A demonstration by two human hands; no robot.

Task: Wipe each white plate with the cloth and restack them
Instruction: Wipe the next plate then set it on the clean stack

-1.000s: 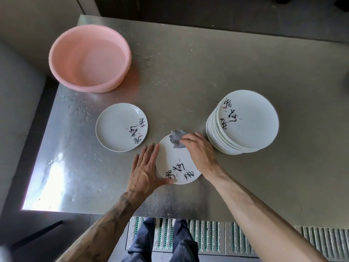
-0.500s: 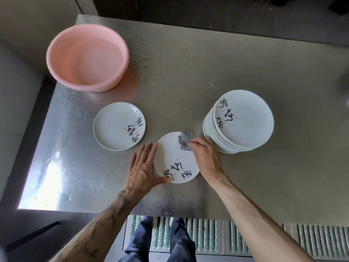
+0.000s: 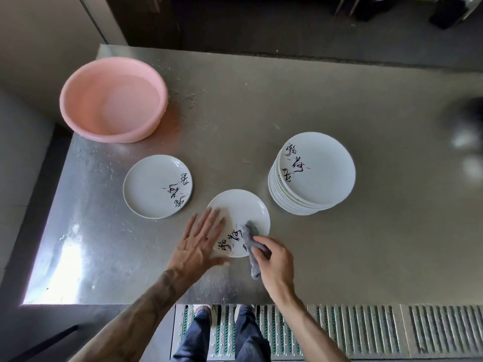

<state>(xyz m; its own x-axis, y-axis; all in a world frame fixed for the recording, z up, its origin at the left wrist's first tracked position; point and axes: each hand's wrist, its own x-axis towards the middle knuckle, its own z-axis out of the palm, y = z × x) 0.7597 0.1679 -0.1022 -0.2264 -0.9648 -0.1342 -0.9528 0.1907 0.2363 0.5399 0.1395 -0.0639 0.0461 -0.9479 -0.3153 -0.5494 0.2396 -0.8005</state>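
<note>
**A:** How will these things handle?

**B:** Starting at the left, the lone round white ceramic plate (image 3: pixel 154 184) with black brush lettering lies flat on the steel worktop (image 3: pixel 379 244). I'd judge it stiff, glazed, slick if damp, and breakable. It is best lifted by the rim, thumb on top and fingers beneath.

**A:** And the hands?

**B:** The left hand (image 3: pixel 197 246) lies flat, fingers straight and spread, pressing the left rim of the plate being wiped (image 3: pixel 240 207). That plate sits near the front middle of the worktop. The small grey cloth (image 3: pixel 250 237) looks soft and limp, and is bunched on the plate's near right part. The right hand (image 3: pixel 277 262) has its fingers curled round it, with a tail trailing out below. Rightmost is the tall stack of white plates (image 3: pixel 318 171), probably heavy, so take one plate at a time.

**A:** What's changed?

**B:** Half a second ago the cloth was at the plate's far rim. It has since swept down to the near right edge, and the right hand has drawn towards the body. The left hand keeps bracing the same spot.
</note>
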